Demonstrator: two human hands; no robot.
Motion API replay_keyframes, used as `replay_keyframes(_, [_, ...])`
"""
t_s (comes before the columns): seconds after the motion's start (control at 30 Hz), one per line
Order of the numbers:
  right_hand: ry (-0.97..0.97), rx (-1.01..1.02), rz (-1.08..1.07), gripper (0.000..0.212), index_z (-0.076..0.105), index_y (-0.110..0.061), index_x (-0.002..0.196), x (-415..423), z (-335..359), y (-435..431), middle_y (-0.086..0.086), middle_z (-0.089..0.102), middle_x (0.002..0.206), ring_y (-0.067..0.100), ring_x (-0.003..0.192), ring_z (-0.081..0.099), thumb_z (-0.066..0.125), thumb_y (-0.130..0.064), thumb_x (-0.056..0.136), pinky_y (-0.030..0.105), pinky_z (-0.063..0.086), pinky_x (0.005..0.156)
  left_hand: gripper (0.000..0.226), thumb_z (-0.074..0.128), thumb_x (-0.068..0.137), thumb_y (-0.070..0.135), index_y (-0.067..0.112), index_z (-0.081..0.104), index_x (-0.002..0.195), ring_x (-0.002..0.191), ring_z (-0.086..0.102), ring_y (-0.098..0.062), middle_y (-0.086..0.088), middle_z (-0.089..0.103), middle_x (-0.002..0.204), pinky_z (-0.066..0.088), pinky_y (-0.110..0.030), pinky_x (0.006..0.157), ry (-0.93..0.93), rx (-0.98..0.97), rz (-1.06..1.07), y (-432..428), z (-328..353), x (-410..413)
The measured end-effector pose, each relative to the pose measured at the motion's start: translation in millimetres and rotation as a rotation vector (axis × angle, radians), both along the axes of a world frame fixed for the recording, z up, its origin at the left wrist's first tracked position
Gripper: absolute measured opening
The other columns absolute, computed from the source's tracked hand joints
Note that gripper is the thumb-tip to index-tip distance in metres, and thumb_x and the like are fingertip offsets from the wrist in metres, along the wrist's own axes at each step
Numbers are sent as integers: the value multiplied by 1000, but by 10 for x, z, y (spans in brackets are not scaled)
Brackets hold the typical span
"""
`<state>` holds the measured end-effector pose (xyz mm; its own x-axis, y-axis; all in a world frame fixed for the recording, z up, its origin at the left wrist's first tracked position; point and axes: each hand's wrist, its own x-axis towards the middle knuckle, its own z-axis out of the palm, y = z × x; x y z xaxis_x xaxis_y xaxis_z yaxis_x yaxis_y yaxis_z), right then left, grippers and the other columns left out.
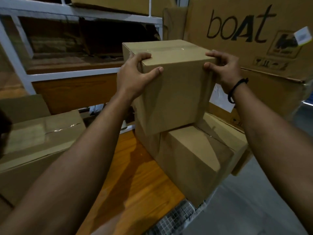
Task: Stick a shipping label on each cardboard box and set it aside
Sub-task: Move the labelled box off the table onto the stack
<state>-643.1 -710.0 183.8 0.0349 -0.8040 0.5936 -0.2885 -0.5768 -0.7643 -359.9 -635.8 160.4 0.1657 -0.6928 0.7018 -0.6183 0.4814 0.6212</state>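
Plain brown cardboard box (172, 92), taped along its top seam: sits at centre frame, on or just above a second brown cardboard box (191, 158) at lower centre; cannot tell whether touching. Gripped at both near top corners, left hand (135, 73) curled over the left corner with thumb on the front face, right hand (223, 68), black cord wristband (235, 90) at the wrist, clasping the right corner the same way. Shows no shipping label on the visible faces.

Probably the handling step: fetching the box for labelling, or stacking it aside with the label on a hidden face. Next calls for a level two-handed carry, clear of the large brown carton with dark lettering (245, 31) at upper right and the white metal rack (76, 74) at upper left.
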Motion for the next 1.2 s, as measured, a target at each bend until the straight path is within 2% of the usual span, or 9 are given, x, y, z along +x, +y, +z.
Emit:
replay_keyframes(0.13, [-7, 36, 0, 32, 70, -28, 110, 7, 40, -470, -10, 48, 130, 13, 126, 43, 76, -18, 80, 45, 43, 106, 64, 68, 76, 63, 32, 54, 130, 117, 51, -17, -1, 51, 134, 55, -45, 87, 6, 14, 23, -493, -26, -36])
replay_keyframes(0.23, [-2, 53, -7, 36, 69, -20, 115, 27, 32, -762, -16, 54, 116, 7, 111, 51, 76, -17, 80, 39, 49, 99, 64, 65, 75, 66, 34, 54, 130, 115, 52, -16, 1, 53, 131, 55, -45, 86, -4, 34, 73, -730, -37, -68])
replay_keyframes(0.43, [-1, 55, -22, 29, 71, -29, 109, -38, -128, -1211, -10, 57, 121, 16, 119, 49, 76, -22, 81, 41, 48, 100, 65, 63, 79, 65, 33, 51, 134, 115, 52, -15, 1, 53, 132, 54, -43, 87, -70, 37, 158, -950, -50, -219])
replay_keyframes(0.57, [39, 4, -109, 30, 68, -32, 112, -66, -128, -1417, -3, 56, 128, 15, 121, 49, 72, -29, 82, 41, 43, 105, 91, 54, 74, 75, 38, 23, 151, 131, 46, -27, -8, 36, 154, 51, -50, 95, -81, 100, 160, -1034, -119, -320])
replay_keyframes(0.7, [-2, -76, -276, 51, 58, -26, 130, -131, -262, -1358, 9, 40, 144, 18, 131, 41, 73, -34, 81, 31, 38, 109, 107, 59, 77, 70, 30, -2, 155, 141, 33, -31, -8, 10, 163, 35, -54, 107, -69, 123, 137, -839, -467, -422])
replay_keyframes(0.77, [36, -87, -313, 60, 52, -29, 136, -147, -449, -1186, 7, 33, 149, 18, 134, 35, 74, -39, 81, 30, 37, 108, 107, 61, 78, 66, 27, -1, 156, 143, 30, -30, -8, 11, 163, 33, -52, 107, -77, 123, 133, -711, -719, -485])
replay_keyframes(0.87, [102, -98, -223, 77, 39, -38, 143, -147, -747, -971, 7, 18, 157, 21, 142, 24, 77, -43, 77, 42, 38, 110, 102, 67, 81, 56, 31, 3, 155, 143, 30, -28, -8, 20, 161, 36, -51, 110, -87, 164, 112, -659, -1011, -589])
replay_keyframes(1.0, [308, -32, -167, 104, 14, -45, 149, -6, -989, -897, 8, -2, 162, 29, 147, 10, 81, -45, 70, 38, 26, 111, 93, 70, 86, 32, 31, 7, 155, 146, 24, -22, -5, 24, 160, 39, -52, 110, -24, 146, 108, -703, -1082, -668])
replay_keyframes(1.2, [388, -51, -188, 118, 1, -40, 152, 63, -1071, -1083, 12, -12, 160, 33, 148, -1, 83, -40, 67, 54, 25, 115, 90, 67, 89, 32, 29, 5, 155, 146, 21, -23, -4, 18, 162, 31, -50, 115, -65, 169, 134, -722, -1074, -737])
